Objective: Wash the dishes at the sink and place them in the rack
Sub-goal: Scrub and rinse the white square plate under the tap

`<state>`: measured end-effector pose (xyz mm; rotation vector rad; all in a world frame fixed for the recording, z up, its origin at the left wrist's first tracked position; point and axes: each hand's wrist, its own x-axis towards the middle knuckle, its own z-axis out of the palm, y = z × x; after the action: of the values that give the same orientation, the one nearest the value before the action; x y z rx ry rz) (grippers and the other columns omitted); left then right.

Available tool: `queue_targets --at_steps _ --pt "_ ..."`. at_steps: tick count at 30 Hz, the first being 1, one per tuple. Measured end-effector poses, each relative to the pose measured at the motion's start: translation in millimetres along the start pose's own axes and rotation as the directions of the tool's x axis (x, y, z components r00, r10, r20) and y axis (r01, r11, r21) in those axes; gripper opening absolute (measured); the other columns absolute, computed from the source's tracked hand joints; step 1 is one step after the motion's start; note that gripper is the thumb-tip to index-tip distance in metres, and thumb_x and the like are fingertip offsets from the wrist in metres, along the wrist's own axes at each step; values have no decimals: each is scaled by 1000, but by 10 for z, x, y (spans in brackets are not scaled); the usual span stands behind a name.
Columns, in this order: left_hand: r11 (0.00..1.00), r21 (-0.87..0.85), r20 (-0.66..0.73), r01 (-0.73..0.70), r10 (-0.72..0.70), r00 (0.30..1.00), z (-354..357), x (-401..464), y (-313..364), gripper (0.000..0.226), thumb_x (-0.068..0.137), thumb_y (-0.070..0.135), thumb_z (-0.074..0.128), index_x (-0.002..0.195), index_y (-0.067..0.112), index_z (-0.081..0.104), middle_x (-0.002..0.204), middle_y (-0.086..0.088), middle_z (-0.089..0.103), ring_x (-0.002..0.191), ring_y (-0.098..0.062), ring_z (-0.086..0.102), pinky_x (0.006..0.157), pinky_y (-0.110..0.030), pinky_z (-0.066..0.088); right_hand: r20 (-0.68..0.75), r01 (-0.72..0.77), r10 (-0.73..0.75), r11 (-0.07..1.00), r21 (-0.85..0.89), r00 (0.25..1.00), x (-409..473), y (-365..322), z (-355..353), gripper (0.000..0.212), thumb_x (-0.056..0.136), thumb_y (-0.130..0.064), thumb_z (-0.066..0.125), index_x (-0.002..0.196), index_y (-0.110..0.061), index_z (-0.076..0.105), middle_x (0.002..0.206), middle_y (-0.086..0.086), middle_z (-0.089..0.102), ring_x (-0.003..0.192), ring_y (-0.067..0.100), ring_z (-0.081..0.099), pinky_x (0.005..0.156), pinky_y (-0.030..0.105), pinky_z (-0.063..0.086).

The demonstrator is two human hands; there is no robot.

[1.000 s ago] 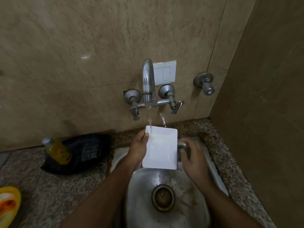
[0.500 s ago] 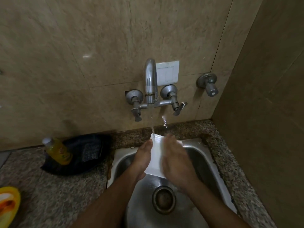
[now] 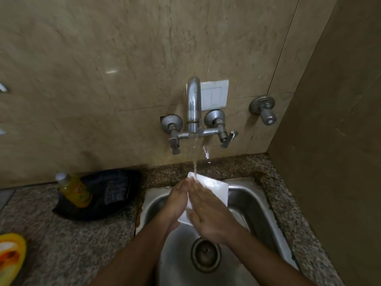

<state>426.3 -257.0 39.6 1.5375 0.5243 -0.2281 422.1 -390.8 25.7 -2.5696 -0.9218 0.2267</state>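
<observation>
A white rectangular dish point(image 3: 214, 187) is held over the steel sink point(image 3: 255, 205) under the running tap point(image 3: 193, 104). Water falls onto its top edge. My left hand point(image 3: 175, 203) holds the dish from the left side, its fingers stretched along the edge. My right hand point(image 3: 208, 213) lies flat with straight fingers across the dish's face and hides most of it. The sink's drain point(image 3: 206, 255) lies below my hands.
On the granite counter left of the sink, a yellow soap bottle point(image 3: 75, 191) leans in a black tray point(image 3: 107, 195) with a dark scrub pad point(image 3: 115, 190). A yellow-orange dish point(image 3: 10, 259) shows at the far left edge. A wall stands close on the right.
My right hand came from the dish's right side onto its face and slid over it. The dish turned more edge-on and stayed under the water.
</observation>
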Motion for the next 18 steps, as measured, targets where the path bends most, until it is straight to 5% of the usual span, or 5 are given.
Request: queue_targets --at_steps 3,9,13,18 --pt "1000 -19 4 -8 8 1000 4 -15 59 25 104 34 40 116 29 62 98 17 65 91 2 60 76 -17 46 -41 -10 9 1000 -29 999 -11 -20 -5 74 93 -50 11 158 -16 -3 159 -8 -18 148 5 -16 123 35 -1" --pt "1000 -1 19 22 -22 1000 -12 -21 76 29 104 38 41 107 27 68 110 4 71 99 -11 66 87 -25 52 -24 16 -17 999 -51 1000 3 31 -74 69 100 -45 21 158 -19 -6 163 -7 -15 149 5 -15 123 35 0" --pt "999 43 -25 -13 14 1000 -25 -6 132 30 104 36 40 108 24 67 108 5 69 93 -4 63 71 -17 46 -8 42 -42 999 24 999 -18 9 -59 73 100 -46 25 157 -16 -10 163 -4 -19 149 6 -18 123 32 -1" --pt "998 68 5 -5 5 1000 3 -22 151 27 105 36 38 106 29 64 98 13 66 92 1 60 76 -15 46 -50 -11 9 999 -38 999 20 22 -120 70 100 -47 17 157 -16 -9 161 -4 -21 149 7 -19 123 36 -2"
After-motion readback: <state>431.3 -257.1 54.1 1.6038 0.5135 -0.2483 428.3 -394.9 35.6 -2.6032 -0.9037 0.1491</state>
